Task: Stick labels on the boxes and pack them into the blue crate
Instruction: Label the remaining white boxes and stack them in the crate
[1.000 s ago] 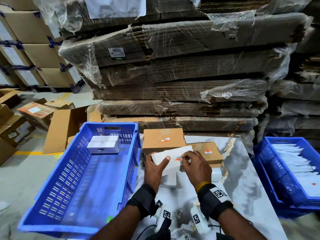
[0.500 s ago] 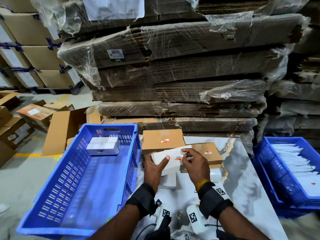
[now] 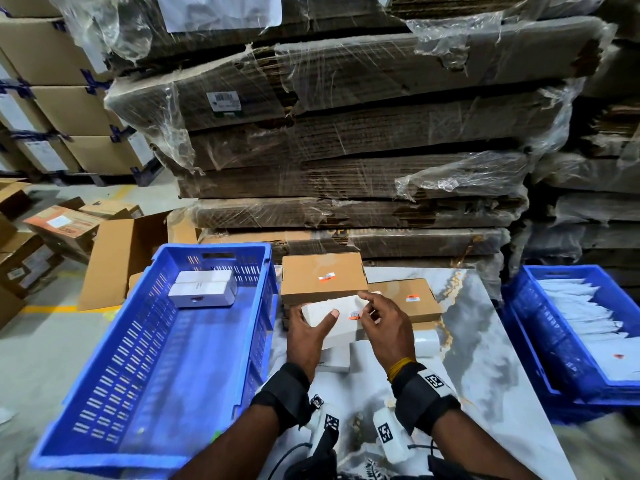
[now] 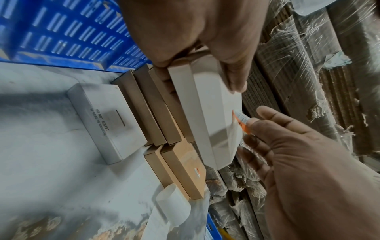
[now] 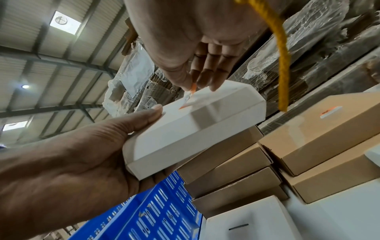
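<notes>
My left hand grips a white box by its left end, above the marble table. An orange-and-white label lies on the box's top; in the right wrist view one end of the label touches the white box and the other end stands up. My right hand pinches that raised end between thumb and fingers. The blue crate stands at the left with two white boxes at its far end.
Brown boxes bearing orange labels are stacked behind the hands, more of them to the right. Another white box and a label roll lie on the table. A second blue crate of white sheets is at the right. Wrapped cardboard stacks rise behind.
The right hand's fingers have lifted slightly off the box top while keeping hold of the label. The left hand and the white box stay nearly where they were.
</notes>
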Tool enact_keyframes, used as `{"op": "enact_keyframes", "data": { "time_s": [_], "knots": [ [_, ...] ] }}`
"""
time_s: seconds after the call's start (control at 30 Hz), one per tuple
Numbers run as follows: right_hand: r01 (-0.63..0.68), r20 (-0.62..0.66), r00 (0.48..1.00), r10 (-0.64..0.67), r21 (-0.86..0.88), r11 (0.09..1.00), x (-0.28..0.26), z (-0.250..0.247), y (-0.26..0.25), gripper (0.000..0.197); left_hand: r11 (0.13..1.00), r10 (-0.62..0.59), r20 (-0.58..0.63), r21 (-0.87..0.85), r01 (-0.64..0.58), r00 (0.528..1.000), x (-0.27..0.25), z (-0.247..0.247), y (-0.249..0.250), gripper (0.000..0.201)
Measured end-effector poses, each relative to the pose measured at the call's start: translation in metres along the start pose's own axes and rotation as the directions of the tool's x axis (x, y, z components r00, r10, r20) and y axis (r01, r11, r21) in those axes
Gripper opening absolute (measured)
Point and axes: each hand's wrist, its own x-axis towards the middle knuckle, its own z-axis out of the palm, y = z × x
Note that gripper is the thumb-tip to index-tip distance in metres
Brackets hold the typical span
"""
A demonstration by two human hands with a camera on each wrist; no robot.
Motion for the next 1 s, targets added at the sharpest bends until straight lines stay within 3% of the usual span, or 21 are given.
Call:
{"op": "enact_keyframes", "data": {
  "time_s": [0.3,0.77,1.0],
  "knots": [
    [-0.045,-0.008,0.999,0.047,0.161,0.986,-0.005,-0.011,0.006,0.031,0.999,-0.021,0.033,0.027,0.02,0.999,0.001,0.01,-0.007,0.049],
    [0.039,-0.077,0.997,-0.029,0.126,0.991,-0.008,-0.029,0.009,0.029,0.998,-0.045,0.107,0.05,0.039,0.993,0.005,0.025,-0.005,0.055],
    [0.005,-0.111,0.994,0.016,0.186,0.983,-0.01,-0.035,0.014,0.031,0.996,-0.085,0.08,0.04,0.082,0.993,0.009,0.026,-0.009,0.055]
  ]
}}
